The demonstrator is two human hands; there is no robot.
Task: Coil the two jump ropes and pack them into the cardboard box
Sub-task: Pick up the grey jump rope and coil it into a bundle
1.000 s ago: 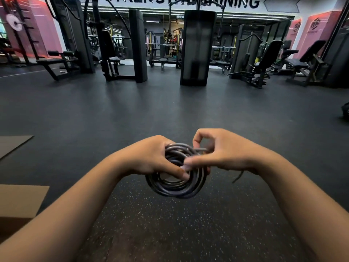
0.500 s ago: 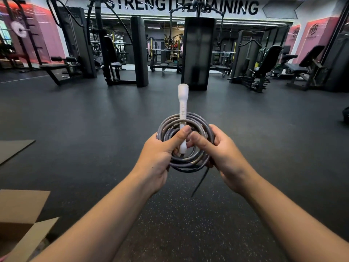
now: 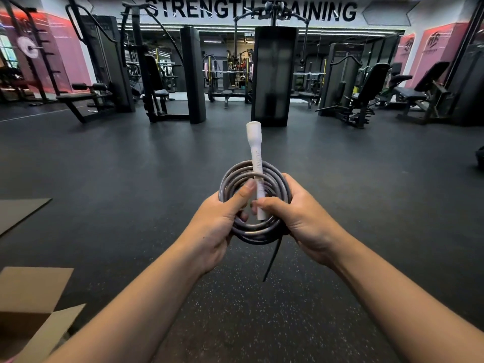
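Observation:
A grey jump rope (image 3: 255, 231) is wound into a tight round coil held upright in front of me. Its white handle (image 3: 255, 155) stands vertically across the coil and sticks out above it. My left hand (image 3: 217, 226) grips the coil's left side, thumb pressed on the handle. My right hand (image 3: 298, 218) grips the right side, thumb pinching the handle's lower part. A thin dark strap end (image 3: 272, 260) hangs below the coil. The open cardboard box (image 3: 28, 307) lies at the lower left, partly cut off. No second rope is in view.
Dark speckled rubber floor (image 3: 262, 323) spreads all around. A flat grey mat (image 3: 18, 213) lies at the left. Weight machines and benches (image 3: 275, 74) line the far side of the gym.
The hands turned the coil from lying flat and low to upright and higher, so the white handle now points up. Since half a second ago, almost nothing moved.

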